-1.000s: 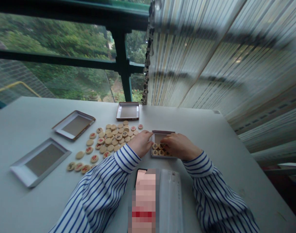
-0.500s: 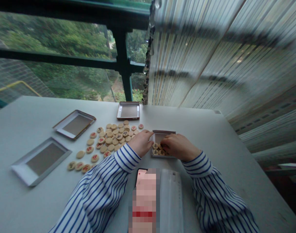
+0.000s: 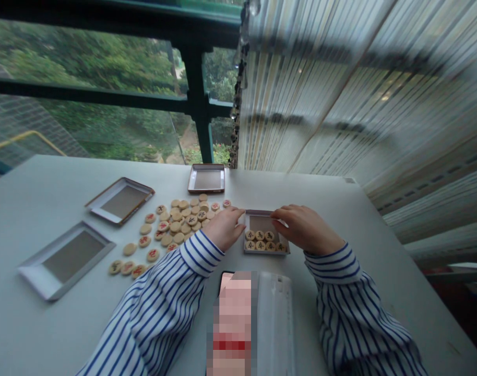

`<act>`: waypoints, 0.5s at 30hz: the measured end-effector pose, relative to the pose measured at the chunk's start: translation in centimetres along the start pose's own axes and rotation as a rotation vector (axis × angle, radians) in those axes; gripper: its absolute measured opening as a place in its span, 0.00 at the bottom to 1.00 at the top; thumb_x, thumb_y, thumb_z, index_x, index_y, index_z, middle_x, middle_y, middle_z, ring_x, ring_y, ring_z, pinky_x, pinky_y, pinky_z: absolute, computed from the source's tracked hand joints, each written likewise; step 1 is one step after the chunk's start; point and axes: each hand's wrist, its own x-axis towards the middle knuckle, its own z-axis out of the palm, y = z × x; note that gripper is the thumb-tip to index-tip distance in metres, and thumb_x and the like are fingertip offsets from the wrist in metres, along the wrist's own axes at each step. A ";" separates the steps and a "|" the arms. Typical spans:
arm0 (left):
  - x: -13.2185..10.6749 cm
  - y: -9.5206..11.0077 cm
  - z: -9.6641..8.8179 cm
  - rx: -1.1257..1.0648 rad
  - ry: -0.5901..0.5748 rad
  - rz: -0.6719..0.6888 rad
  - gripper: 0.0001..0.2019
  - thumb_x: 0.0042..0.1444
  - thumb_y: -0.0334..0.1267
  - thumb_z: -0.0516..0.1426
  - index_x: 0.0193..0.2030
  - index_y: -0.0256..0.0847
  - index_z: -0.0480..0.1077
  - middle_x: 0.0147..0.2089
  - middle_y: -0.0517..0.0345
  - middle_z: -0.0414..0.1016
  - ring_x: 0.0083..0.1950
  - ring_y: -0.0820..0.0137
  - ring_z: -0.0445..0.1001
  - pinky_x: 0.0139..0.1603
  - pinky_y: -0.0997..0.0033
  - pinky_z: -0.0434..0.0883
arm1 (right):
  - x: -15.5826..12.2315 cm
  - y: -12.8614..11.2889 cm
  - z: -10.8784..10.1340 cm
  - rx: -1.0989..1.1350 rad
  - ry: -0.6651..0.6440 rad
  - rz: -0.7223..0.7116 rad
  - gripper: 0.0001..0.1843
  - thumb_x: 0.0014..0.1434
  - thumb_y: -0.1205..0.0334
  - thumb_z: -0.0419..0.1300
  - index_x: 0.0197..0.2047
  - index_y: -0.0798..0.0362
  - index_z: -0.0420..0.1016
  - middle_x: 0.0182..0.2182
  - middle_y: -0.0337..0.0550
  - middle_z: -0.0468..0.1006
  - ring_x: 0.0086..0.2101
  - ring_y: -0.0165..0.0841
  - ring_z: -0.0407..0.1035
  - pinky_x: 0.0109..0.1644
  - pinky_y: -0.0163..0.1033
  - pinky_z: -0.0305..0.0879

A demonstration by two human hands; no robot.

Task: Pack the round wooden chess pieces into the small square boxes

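Observation:
A shallow box (image 3: 259, 222) lies before me with several Chinese chess pieces (image 3: 260, 245) in it, black characters up, in two rows along its near side. My left hand (image 3: 225, 228) is at the box's left side, thumb and fingers apart, with nothing visible between them. Over the right side of the box hovers my right hand (image 3: 305, 227), its thumb and fingers parted and no piece showing in them; it covers the box's right edge. Left of my left hand spreads a loose pile of wooden pieces (image 3: 176, 227), some face down, others with red or black characters.
Three shallow trays stand on the white table (image 3: 324, 193): a brown-rimmed one (image 3: 223, 180) at the back, another brown-rimmed one (image 3: 147, 197) at left, and a grey one (image 3: 52, 292) nearer me. A phone (image 3: 226, 282) and a translucent plastic case (image 3: 275, 318) lie in front.
My right hand has moved right from inside the box and opened, uncovering more black pieces there. My left hand has shifted only slightly.

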 end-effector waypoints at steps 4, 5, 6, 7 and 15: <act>0.1 -0.4 0.2 -0.024 0.037 0.013 0.17 0.51 0.33 0.54 0.49 0.33 0.66 0.41 0.49 0.73 0.38 0.67 0.72 0.44 0.67 0.69 | -0.2 0.2 -0.1 0.001 0.042 0.018 0.14 0.60 0.60 0.46 0.40 0.51 0.72 0.35 0.45 0.76 0.37 0.34 0.68 0.38 0.36 0.57; 0.1 -0.6 0.3 -0.031 0.045 0.015 0.17 0.50 0.33 0.54 0.49 0.33 0.67 0.41 0.50 0.73 0.38 0.67 0.72 0.44 0.67 0.69 | -0.2 0.2 -0.1 -0.001 0.049 0.017 0.14 0.59 0.60 0.46 0.39 0.51 0.72 0.34 0.45 0.76 0.37 0.34 0.68 0.38 0.36 0.56; 0.1 -0.7 0.4 -0.037 0.054 0.020 0.17 0.50 0.32 0.54 0.49 0.33 0.67 0.40 0.50 0.73 0.38 0.68 0.72 0.44 0.67 0.69 | -0.2 0.2 -0.1 -0.003 0.054 0.016 0.14 0.59 0.60 0.46 0.39 0.51 0.72 0.34 0.44 0.76 0.36 0.34 0.69 0.37 0.36 0.56; 0.2 -0.8 0.5 -0.043 0.066 0.023 0.17 0.50 0.33 0.54 0.48 0.34 0.67 0.39 0.51 0.73 0.38 0.68 0.72 0.45 0.67 0.69 | -0.2 0.2 0.0 -0.006 0.057 0.015 0.14 0.59 0.60 0.46 0.39 0.51 0.72 0.34 0.44 0.76 0.36 0.33 0.69 0.36 0.36 0.56; -0.1 -0.6 -0.9 -0.114 0.148 -0.007 0.16 0.52 0.35 0.53 0.47 0.33 0.68 0.38 0.50 0.74 0.35 0.70 0.73 0.39 0.69 0.71 | -0.4 0.0 -0.4 -0.031 0.144 0.062 0.14 0.60 0.60 0.45 0.36 0.51 0.71 0.32 0.43 0.76 0.33 0.32 0.68 0.33 0.35 0.54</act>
